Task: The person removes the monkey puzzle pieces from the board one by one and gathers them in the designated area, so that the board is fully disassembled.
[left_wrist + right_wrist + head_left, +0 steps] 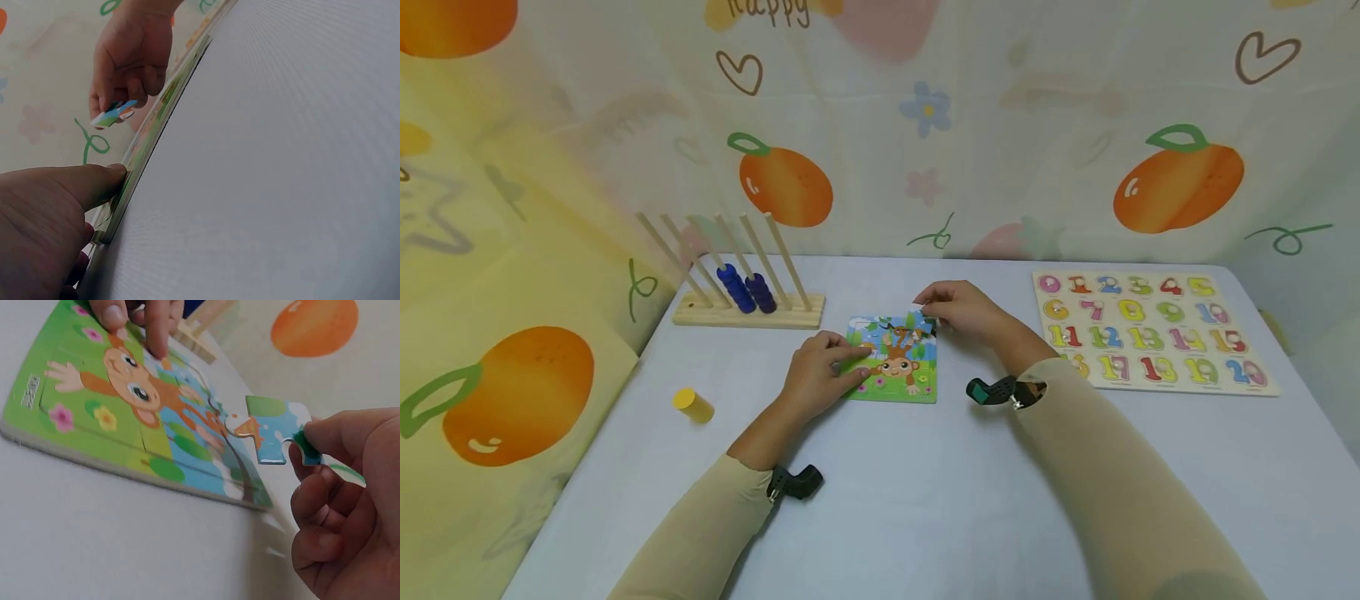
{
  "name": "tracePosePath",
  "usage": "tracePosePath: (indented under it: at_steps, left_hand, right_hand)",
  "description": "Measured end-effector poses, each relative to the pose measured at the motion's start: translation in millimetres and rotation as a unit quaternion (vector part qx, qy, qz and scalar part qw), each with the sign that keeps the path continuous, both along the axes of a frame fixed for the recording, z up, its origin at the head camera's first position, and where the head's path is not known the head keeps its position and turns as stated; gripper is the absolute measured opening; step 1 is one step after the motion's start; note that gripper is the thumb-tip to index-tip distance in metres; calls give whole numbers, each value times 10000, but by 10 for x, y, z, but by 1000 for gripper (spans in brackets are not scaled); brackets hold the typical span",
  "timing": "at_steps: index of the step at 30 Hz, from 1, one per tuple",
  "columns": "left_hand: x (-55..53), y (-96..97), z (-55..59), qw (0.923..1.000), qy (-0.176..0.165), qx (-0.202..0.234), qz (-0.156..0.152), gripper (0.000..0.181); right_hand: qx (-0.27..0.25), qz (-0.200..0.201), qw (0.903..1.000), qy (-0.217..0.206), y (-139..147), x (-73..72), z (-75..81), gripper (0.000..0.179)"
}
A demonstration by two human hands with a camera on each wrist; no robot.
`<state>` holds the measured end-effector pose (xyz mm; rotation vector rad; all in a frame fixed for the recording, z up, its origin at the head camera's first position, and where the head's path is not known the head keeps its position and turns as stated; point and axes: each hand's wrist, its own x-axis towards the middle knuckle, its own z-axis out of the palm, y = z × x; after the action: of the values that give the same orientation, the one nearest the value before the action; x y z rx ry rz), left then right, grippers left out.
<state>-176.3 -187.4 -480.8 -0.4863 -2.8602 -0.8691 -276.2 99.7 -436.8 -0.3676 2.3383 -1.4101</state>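
A square jigsaw puzzle (921, 385) with a monkey picture lies in the middle of the table. At its left side my left hand (817, 371) rests, thumb and index finger pressing on the picture's surface. Above the far right corner, my right hand (966, 310) pinches a jigsaw piece (272, 419) between thumb and fingers. The right wrist view shows that piece raised over the board's far edge, with blue, green and an orange-brown patch. In the left wrist view the board (147, 140) appears nearly edge-on, the left thumb on it.
A wooden peg stand (790, 317) with dark blue beads stands at the back left. A yellow cylinder (694, 406) lies at the left. On the right is a wooden number board (1150, 386). Behind the table hangs a fruit-patterned cloth (1037, 183).
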Motion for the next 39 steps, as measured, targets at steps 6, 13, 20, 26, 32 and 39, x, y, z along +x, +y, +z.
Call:
tracePosePath:
  at_steps: [6,13,20,26,32,39]
  left_hand:
    - [-3,-6,6,10000,57,63,-46,33]
    - [-4,-1,5,9999,36,96,-38,33]
    - [3,-1,9,9999,25,115,-23,34]
    - [3,-2,2,9999,29,145,-38,34]
    - [5,3,2,9999,3,153,-41,34]
    - [15,12,19,9998,-32,168,-46,34]
  right_hand:
    - [266,-10,9996,37,166,-29,-21,23]
    - [567,-34,9983,147,309,-37,-59,24]
    - [709,-19,9971,258,408,-38,-78,24]
    - [812,-69,9964,211,439,-42,-108,23]
    - [909,-183,9951,357,420,-14,-152,22]
    - [1244,-251,9887,795,406,18,-204,21]
